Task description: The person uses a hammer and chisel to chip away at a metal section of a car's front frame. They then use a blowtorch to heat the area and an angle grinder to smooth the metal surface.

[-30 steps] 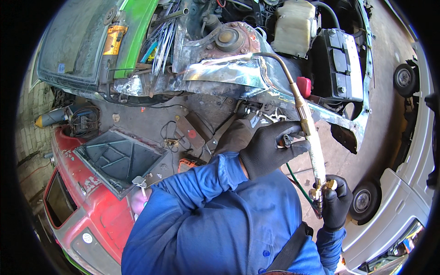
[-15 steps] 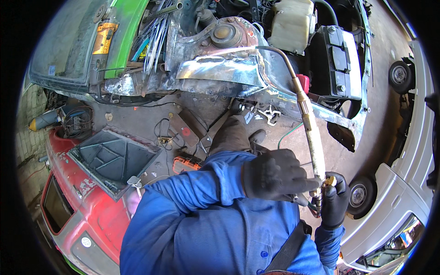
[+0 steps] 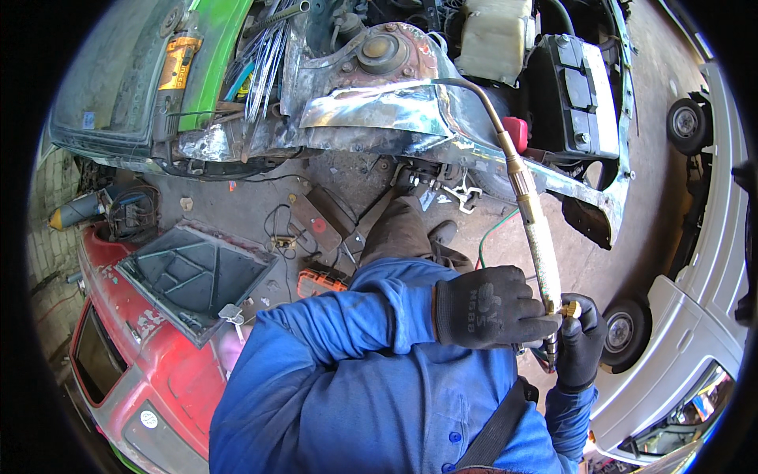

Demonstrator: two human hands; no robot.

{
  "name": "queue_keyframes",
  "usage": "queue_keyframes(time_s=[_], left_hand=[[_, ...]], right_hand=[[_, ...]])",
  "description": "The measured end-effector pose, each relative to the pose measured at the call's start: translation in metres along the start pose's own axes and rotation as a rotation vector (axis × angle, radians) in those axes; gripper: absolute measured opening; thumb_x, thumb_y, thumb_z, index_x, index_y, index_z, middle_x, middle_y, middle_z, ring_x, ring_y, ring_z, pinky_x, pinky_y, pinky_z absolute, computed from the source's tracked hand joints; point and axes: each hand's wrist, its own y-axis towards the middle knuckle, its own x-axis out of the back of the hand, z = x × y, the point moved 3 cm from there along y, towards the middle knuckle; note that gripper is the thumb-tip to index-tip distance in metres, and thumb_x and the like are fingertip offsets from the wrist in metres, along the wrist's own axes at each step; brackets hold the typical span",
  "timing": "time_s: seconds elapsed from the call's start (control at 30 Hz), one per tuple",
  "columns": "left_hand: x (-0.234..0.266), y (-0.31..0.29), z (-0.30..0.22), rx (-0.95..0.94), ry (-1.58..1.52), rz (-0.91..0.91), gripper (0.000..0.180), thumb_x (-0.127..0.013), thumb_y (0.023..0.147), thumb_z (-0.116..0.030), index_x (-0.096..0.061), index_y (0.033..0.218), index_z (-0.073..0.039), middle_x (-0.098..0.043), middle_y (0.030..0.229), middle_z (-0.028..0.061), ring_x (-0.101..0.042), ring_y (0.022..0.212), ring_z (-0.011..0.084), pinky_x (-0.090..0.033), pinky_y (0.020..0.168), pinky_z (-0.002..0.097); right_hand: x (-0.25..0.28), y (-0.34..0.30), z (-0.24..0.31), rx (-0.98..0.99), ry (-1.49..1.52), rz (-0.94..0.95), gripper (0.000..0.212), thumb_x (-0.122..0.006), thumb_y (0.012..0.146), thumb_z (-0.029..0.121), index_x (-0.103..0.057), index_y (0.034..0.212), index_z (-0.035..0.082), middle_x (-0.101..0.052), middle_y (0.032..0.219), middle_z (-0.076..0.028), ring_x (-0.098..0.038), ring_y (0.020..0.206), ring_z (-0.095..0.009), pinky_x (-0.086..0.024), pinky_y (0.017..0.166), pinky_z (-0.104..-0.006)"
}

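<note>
Gas torch [image 3: 540, 241] in near-upright, slightly slanted position between the bare-metal body panel [image 3: 379, 112] and the blue shirt [image 3: 371, 395]. Handle pale, scuffed and textured; above it, a brownish ridged collar [image 3: 517, 178] and slender dull neck [image 3: 488, 109], bent leftward to the panel's upper edge, contact unclear. At the lower end, brass knob [image 3: 572, 310] to the right. Right hand [image 3: 582, 344], black-gloved: thumb and fingers pinched on the brass knob. Left hand [image 3: 496, 308], likewise gloved: fingers bent and side by side, tips across the torch's valve end; impossible to tell whether clamped on anything, palm side hidden.

Compared with one second earlier: left hand lowered from beside the upper handle to the valve end; small dark object, then plain between its fingers, no longer discernible; right hand unchanged at the knob.
</note>
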Motion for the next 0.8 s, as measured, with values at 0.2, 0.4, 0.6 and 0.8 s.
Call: queue_keyframes(time_s=[0.2, 0.4, 0.6, 0.8], left_hand=[[-0.0009, -0.0001, -0.0049, -0.006, 0.016, 0.022, 0.046, -0.069, 0.094, -0.025, -0.07, 0.138, -0.012, -0.07, 0.101, 0.0019, -0.071, 0.09, 0.0196, -0.054, 0.078, 0.0403], [-0.0041, -0.0004, -0.0081, -0.022, 0.054, 0.022, 0.046, -0.069, 0.094, -0.025, -0.07, 0.138, -0.012, -0.07, 0.102, 0.0017, -0.071, 0.09, 0.0198, -0.054, 0.079, 0.0401], [-0.0026, -0.0012, -0.0085, -0.028, 0.039, -0.018, 0.045, -0.07, 0.094, -0.025, -0.071, 0.137, -0.012, -0.071, 0.103, 0.0013, -0.071, 0.089, 0.0195, -0.055, 0.079, 0.0392], [-0.0029, -0.0034, -0.0059, -0.006, -0.015, -0.014, 0.048, -0.073, 0.093, -0.027, -0.071, 0.138, -0.012, -0.073, 0.106, 0.002, -0.072, 0.091, 0.02, -0.055, 0.078, 0.0397]], right_hand=[[0.0009, -0.0054, 0.0023, -0.003, 0.017, 0.01, 0.072, -0.083, 0.098, 0.06, -0.069, 0.125, -0.005, -0.074, 0.096, -0.01, -0.072, 0.07, -0.014, -0.059, 0.061, -0.0288], [0.0007, -0.0077, 0.0003, -0.002, 0.044, 0.004, 0.07, -0.083, 0.098, 0.058, -0.069, 0.126, -0.005, -0.074, 0.095, -0.01, -0.072, 0.07, -0.014, -0.059, 0.06, -0.0291], [0.0004, -0.0091, -0.0016, -0.008, 0.078, 0.01, 0.068, -0.084, 0.099, 0.055, -0.069, 0.126, -0.005, -0.075, 0.098, -0.011, -0.072, 0.07, -0.015, -0.06, 0.06, -0.0295], [-0.0012, -0.0079, -0.0006, -0.015, 0.082, 0.012, 0.069, -0.085, 0.098, 0.055, -0.068, 0.126, -0.006, -0.074, 0.098, -0.011, -0.073, 0.07, -0.016, -0.061, 0.059, -0.0297]])
